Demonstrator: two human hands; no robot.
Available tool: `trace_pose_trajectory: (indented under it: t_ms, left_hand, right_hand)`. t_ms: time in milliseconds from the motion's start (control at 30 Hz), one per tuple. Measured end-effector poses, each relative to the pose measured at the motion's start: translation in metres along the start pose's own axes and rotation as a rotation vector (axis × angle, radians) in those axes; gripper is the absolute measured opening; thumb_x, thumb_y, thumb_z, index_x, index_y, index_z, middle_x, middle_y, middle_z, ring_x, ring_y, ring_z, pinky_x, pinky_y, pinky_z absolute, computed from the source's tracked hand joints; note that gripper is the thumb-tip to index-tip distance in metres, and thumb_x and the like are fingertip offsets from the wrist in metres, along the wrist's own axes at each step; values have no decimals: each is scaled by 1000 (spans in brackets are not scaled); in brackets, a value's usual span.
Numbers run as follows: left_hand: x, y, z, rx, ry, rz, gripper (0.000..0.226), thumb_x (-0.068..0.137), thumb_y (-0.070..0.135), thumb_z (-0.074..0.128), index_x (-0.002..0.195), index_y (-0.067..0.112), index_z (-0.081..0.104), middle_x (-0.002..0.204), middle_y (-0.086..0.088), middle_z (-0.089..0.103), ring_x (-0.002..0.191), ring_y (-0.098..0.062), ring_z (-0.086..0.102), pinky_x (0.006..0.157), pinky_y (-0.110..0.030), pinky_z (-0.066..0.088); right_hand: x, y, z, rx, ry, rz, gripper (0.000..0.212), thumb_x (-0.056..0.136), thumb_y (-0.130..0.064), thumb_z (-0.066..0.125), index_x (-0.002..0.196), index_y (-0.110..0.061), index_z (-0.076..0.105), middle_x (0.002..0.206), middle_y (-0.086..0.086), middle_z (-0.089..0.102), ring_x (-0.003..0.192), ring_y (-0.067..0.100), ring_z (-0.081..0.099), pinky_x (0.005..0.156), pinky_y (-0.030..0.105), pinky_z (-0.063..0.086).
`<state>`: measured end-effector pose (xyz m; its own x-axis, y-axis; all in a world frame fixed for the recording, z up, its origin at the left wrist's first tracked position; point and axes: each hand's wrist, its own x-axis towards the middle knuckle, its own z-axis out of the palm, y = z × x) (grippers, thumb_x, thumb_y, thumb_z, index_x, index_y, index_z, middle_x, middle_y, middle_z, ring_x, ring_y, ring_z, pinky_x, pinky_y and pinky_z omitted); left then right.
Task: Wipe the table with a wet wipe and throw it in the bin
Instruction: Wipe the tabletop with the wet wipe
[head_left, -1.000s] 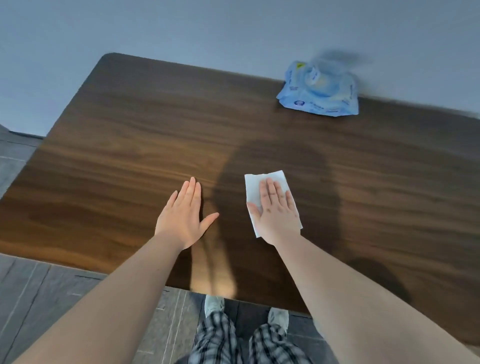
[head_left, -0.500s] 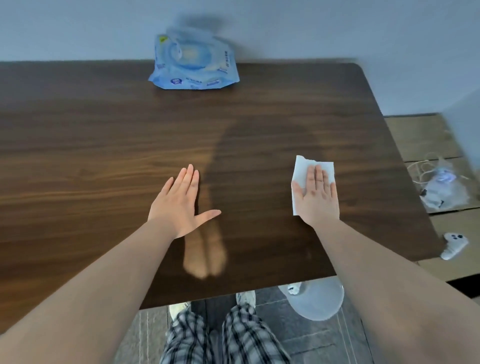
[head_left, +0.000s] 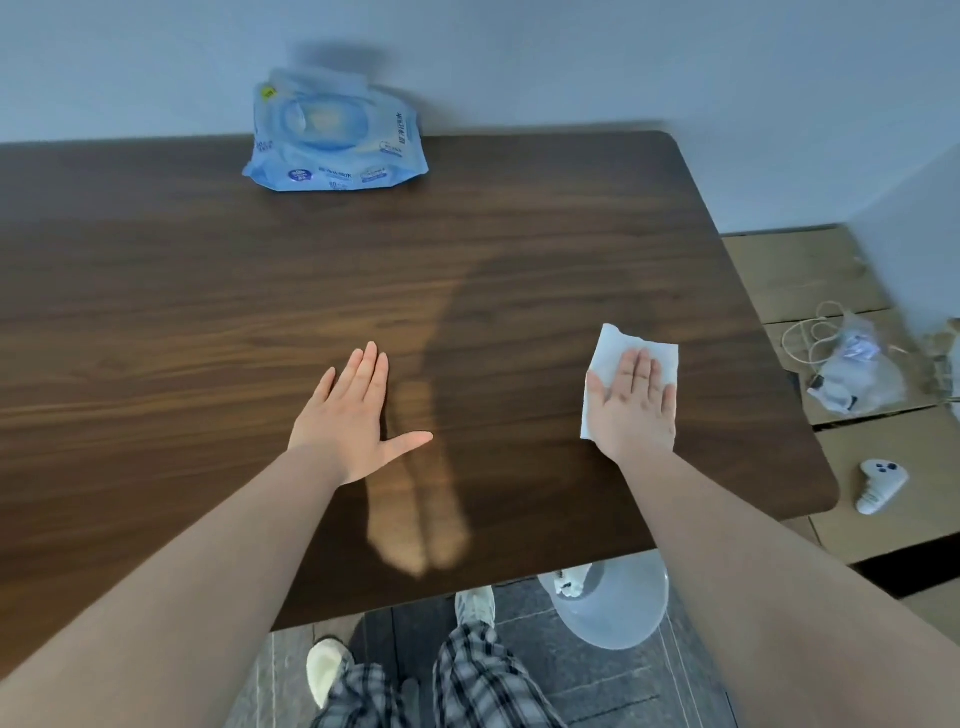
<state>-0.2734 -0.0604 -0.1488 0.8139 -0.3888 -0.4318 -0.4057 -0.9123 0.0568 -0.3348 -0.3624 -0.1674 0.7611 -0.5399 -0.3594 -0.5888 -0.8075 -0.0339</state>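
- Since half a second ago my right hand (head_left: 635, 410) and the wipe (head_left: 631, 358) under it sit nearer the table's right edge; a second ago they were mid-table.
- Right hand lies flat, fingers together, palm pressing the white wipe onto the table (head_left: 208, 312) — not pinching it.
- Left hand (head_left: 352, 415) rests flat on bare wood near the middle, fingers together, thumb spread out to the side.
- Wipe pack (head_left: 332, 143) lies at the far edge by the wall, well apart from both hands.
- Bin (head_left: 610, 605) — pale, round — stands on the floor below the near edge, under my right forearm.
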Motion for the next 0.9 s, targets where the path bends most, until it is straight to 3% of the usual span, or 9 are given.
trace_pose_trajectory:
  t_ms: [267, 533, 700, 900]
  left_hand:
    - [-42, -54, 9, -67, 59, -18, 107, 73, 82, 11, 150, 11, -9, 159, -3, -14, 146, -14, -13, 119, -37, -1]
    - [-145, -209, 48, -77, 76, -358, 109, 72, 83, 9, 150, 8, -7, 160, -8, -9, 147, -19, -8, 120, -39, 5]
    - [-211, -304, 72, -147, 24, -599, 122, 64, 90, 13, 149, 6, -7, 159, -12, -9, 147, -23, -6, 120, -41, 6]
    - [-241, -353, 91, -187, -21, -556, 135, 52, 98, 9, 147, 6, -16, 157, -11, -20, 146, -24, -15, 119, -41, 0]
  right_hand:
    - [-58, -89, 18, -65, -23, -155, 67, 97, -53, 4, 149, -14, -14, 161, 5, -12, 148, 21, -12, 120, 41, -7]
    - [-133, -262, 54, -128, -37, -504, 66, 97, -51, 5, 149, -15, -16, 160, 2, -15, 147, 19, -15, 119, 39, -10]
    - [-186, -371, 81, -173, -75, -748, 65, 97, -52, 4, 148, -17, -16, 160, 1, -16, 146, 18, -18, 118, 37, -16]
    - [-242, -472, 111, -205, -89, -953, 65, 98, -51, 8, 150, -16, -11, 161, 1, -13, 147, 19, -17, 118, 39, -14]
